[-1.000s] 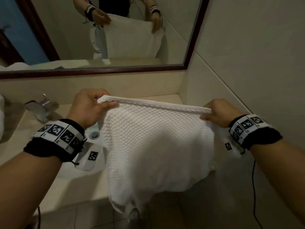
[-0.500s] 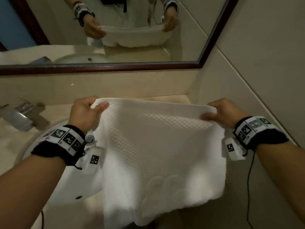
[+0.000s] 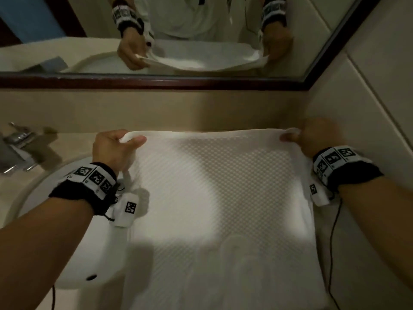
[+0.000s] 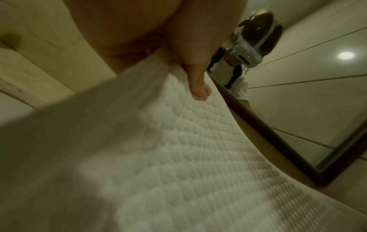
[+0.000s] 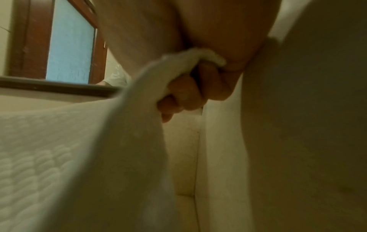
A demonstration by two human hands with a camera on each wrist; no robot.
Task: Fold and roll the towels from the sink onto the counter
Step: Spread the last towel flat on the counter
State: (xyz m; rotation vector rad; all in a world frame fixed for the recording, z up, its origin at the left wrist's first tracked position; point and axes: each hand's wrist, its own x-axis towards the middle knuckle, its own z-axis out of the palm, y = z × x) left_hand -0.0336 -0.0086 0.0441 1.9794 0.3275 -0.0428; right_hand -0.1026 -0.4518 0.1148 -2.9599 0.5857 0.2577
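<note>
A white waffle-textured towel (image 3: 219, 198) is stretched wide between my hands over the counter, to the right of the sink. My left hand (image 3: 125, 142) pinches its far left corner, thumb on top of the towel (image 4: 198, 157). My right hand (image 3: 295, 136) grips the far right corner close to the side wall, with fingers (image 5: 186, 95) curled under the bunched hem of the towel (image 5: 59, 157). The near part of the towel slopes down toward me and covers the counter beneath it.
The white round sink (image 3: 73, 253) lies under my left wrist, its drain (image 3: 121, 186) showing. A chrome faucet (image 3: 15, 139) stands at the far left. A dark-framed mirror (image 3: 201, 82) runs along the back wall. The tiled side wall (image 3: 368, 108) is close on the right.
The towel hung upright from its top edge before; now both hands have moved forward and down, and it lies spread out nearly flat toward the back wall.
</note>
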